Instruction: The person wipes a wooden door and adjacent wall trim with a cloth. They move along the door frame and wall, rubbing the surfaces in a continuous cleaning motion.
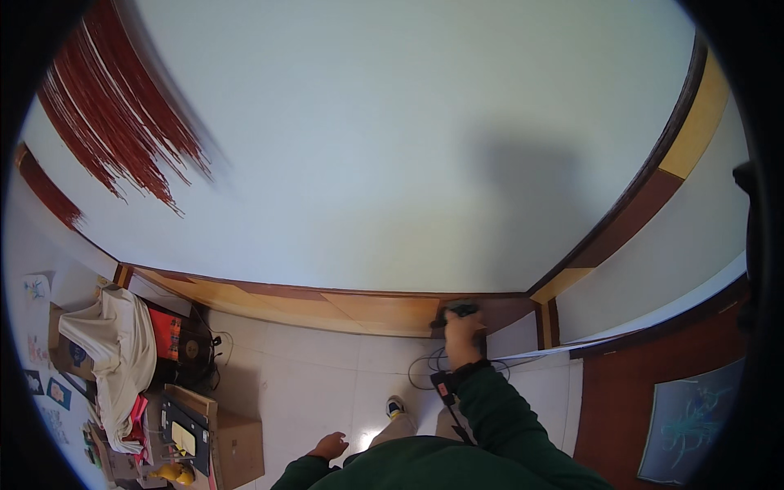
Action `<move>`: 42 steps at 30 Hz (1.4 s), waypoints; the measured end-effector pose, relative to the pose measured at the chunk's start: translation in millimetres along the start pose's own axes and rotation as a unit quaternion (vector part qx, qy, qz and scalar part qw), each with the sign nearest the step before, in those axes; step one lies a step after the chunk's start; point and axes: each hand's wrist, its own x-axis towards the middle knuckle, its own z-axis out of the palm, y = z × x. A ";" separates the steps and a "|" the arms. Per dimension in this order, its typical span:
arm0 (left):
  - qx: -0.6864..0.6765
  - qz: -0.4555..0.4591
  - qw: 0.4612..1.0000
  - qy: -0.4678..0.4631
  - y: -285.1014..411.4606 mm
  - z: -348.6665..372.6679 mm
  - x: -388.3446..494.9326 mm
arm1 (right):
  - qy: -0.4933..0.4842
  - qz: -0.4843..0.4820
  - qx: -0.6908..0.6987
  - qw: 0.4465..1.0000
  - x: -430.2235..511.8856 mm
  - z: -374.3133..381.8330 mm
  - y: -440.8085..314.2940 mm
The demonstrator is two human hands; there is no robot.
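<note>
My right hand (463, 334) is closed around a dark, compact device (460, 308), perhaps a power tool, at the wood-panelled strip (380, 313) low on the wall. Whether the device touches the panel I cannot tell. Below that wrist, a small black box with a red patch (441, 387) hangs on a dark cord. My left hand (331, 446) is low beside my body, its fingers partly curled, and nothing shows in it.
Looped cables (422, 372) lie on the tiled floor near my feet. Left are a cardboard box (240, 444), a cream cloth (125, 343) and a black bag (193, 349). Red strands (122, 110) hang on the white wall. A brown board (618, 404) stands at the right.
</note>
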 end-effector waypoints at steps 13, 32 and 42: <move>-0.037 0.108 0.989 0.093 27.0 -19.8 -0.7 | -0.090 0.227 0.299 0.922 87.9 -105.0 -12.0; -0.140 0.000 0.989 0.040 10.6 26.9 -46.9 | -0.300 0.395 0.303 0.814 -24.3 21.8 -44.6; -0.026 0.057 0.994 0.094 36.9 8.2 -23.5 | -0.296 0.188 0.316 0.881 104.7 -121.7 -10.7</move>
